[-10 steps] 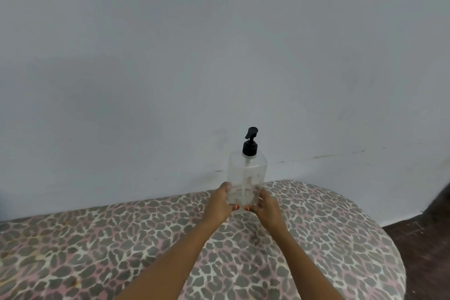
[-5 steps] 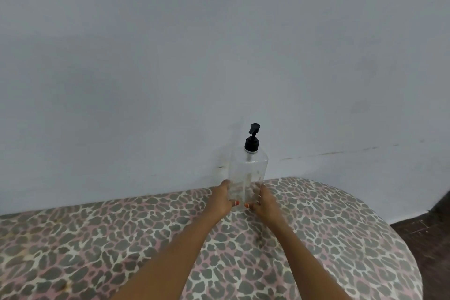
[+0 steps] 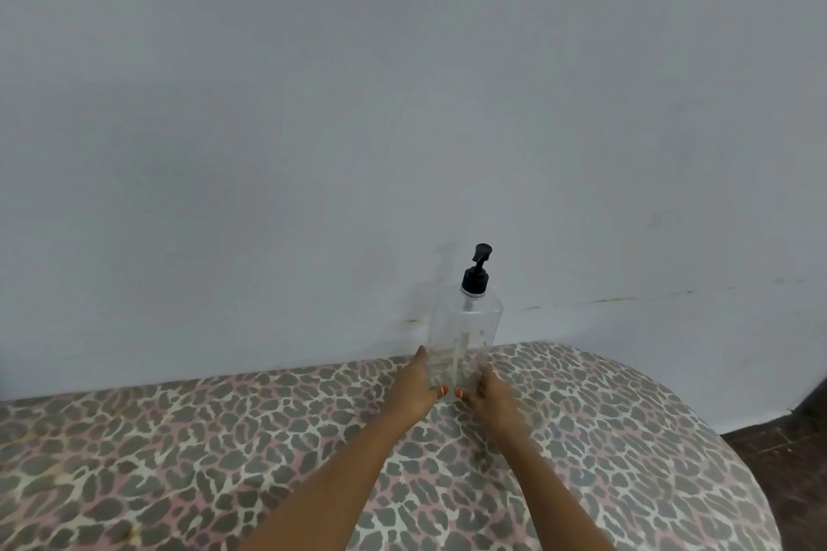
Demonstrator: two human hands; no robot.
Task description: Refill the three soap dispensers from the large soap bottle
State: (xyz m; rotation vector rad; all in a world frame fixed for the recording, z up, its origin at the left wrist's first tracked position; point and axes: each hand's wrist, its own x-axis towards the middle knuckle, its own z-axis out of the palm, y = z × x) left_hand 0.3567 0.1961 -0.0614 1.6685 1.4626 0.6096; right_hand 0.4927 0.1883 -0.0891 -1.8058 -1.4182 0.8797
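Pump bottle (image 3: 465, 336) upright at lower centre on leopard-print surface (image 3: 223, 461); we grip its base, left hand (image 3: 414, 389) and right hand (image 3: 490, 394) curled round either side.

I see a clear, glossy plastic dispenser (image 3: 465, 336) with a black plastic pump (image 3: 477, 273) that looks matt. The bench (image 3: 179, 461) across the lower frame wears leopard-print cloth, soft and matt. Behind it, the painted wall (image 3: 313, 103) looks smooth, matt and faintly scuffed.

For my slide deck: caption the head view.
The left hand and right hand hold a clear pump dispenser upright, leopard-print cloth beneath.
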